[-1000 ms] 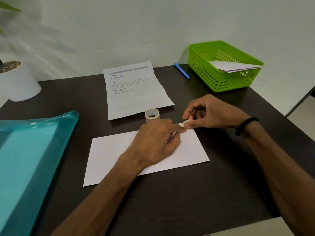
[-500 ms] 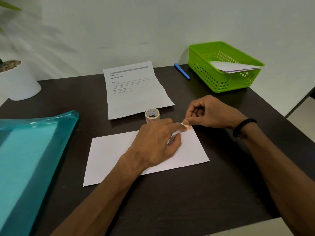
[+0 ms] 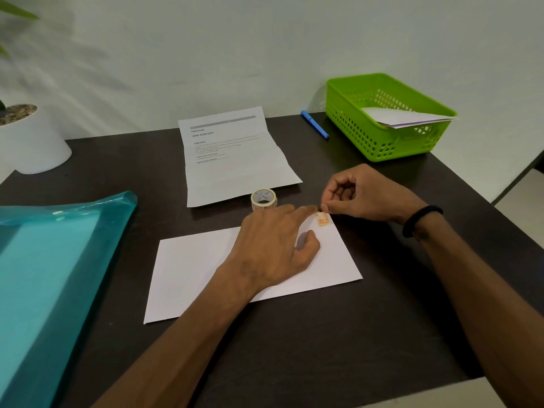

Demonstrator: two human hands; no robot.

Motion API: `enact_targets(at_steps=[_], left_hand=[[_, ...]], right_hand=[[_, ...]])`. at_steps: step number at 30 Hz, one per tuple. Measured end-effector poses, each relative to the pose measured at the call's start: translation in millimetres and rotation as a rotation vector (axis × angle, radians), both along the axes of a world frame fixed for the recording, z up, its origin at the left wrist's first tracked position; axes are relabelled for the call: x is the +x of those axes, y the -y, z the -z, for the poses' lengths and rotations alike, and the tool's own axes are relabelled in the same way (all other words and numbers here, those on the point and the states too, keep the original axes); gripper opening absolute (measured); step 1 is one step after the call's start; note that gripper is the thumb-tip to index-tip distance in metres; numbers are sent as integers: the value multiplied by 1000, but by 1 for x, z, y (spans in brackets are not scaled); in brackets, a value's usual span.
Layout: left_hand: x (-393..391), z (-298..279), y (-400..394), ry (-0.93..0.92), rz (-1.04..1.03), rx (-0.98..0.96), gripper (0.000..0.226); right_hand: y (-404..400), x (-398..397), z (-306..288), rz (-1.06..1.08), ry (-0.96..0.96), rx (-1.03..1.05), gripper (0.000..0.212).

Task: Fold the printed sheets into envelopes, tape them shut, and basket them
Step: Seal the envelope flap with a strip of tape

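Mid-task: basket (image 3: pixel 379 142) holds finished envelopes, folded envelope (image 3: pixel 200 272) on table under flat left hand (image 3: pixel 273 248), right hand (image 3: pixel 362 198) pinching tape piece (image 3: pixel 321 219) onto its corner, one printed sheet (image 3: pixel 235 160) unfolded.

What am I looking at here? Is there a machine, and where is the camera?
No machine: a person works with bare hands, and the one camera sits on their head, looking down at a dark table. The left hand rests on a folded white sheet, its forefinger reaching to the far edge. The right hand pinches one end of a small piece of tape at that edge. Behind lie a tape roll, a printed sheet with fold creases, and a blue pen. A green basket at the far right already holds folded paper. At the left are a teal plastic folder and a white plant pot.
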State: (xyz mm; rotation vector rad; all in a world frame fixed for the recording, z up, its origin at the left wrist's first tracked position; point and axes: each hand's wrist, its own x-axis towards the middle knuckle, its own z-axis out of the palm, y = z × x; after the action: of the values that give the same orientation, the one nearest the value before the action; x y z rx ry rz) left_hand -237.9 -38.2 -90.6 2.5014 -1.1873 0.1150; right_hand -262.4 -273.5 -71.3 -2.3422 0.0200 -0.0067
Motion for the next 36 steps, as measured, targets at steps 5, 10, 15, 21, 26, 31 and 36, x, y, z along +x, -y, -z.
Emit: enact_targets(at_steps=[5, 10, 15, 21, 26, 31, 36], left_hand=[[-1, 0, -1, -6, -4, -34, 53], [0, -1, 0, 21, -15, -16, 48], [0, -2, 0, 31, -14, -25, 47], [-1, 0, 1, 47, -10, -45, 47], [-1, 2, 0, 51, -22, -79, 44], [-1, 3, 0, 95, -53, -139, 36], [1, 6, -1, 98, -64, -181, 33]], right_hand=[[1, -1, -1, 29, 20, 24, 8], [3, -3, -5, -8, -22, 70, 32], [6, -9, -13, -75, -94, 90, 42], [9, -12, -16, -137, -169, 41, 49], [3, -6, -9, 13, -72, 156, 49], [-2, -4, -7, -28, -92, 34, 51], [1, -9, -12, -59, -126, 113, 51]])
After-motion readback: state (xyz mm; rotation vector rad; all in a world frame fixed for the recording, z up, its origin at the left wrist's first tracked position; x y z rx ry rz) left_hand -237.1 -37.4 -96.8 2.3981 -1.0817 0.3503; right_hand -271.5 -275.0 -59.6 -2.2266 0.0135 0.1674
